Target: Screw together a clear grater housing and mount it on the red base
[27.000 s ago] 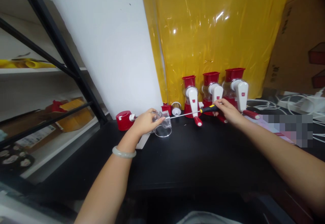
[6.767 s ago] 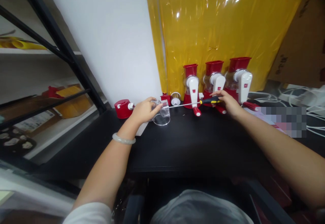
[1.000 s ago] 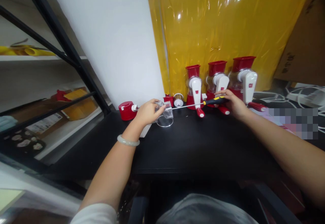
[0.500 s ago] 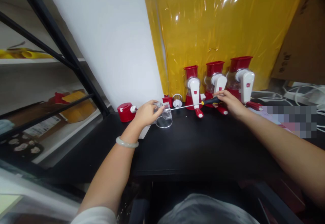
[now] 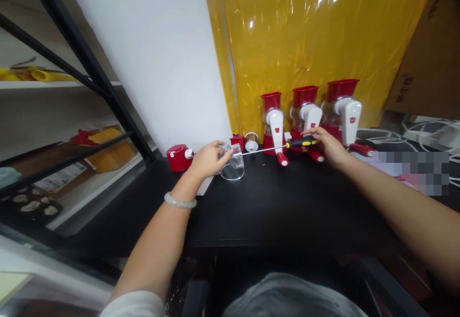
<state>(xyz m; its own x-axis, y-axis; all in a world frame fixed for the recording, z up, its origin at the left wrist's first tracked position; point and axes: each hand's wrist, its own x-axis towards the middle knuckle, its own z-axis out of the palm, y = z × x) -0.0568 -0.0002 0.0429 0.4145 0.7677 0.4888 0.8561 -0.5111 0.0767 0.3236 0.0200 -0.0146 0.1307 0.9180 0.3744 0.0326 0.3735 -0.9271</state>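
My left hand (image 5: 210, 158) is closed around a clear plastic grater housing (image 5: 233, 169), which lies on the black table. In my right hand (image 5: 325, 145) is a screwdriver (image 5: 301, 142) with a black and yellow handle, gripped near the handle's end. Its long shaft points left, and the tip reaches the clear housing beside my left fingers; the exact contact is hidden. Left of that hand sits a red plastic part (image 5: 178, 158) with a white knob. Behind the shaft, a metal grater drum (image 5: 251, 141) lies next to a small red part (image 5: 237, 142).
Three red and white rotary graters with crank handles stand at the back: left (image 5: 273, 128), middle (image 5: 305, 96) and right (image 5: 343, 116). White cables (image 5: 417, 132) lie at the right. A black-framed shelf (image 5: 108, 92) borders the left. Yellow film (image 5: 305, 29) hangs behind.
The screwdriver handle has turned slightly, showing more yellow, and my right fingers have shifted on it. My left hand and the clear housing stay in place.
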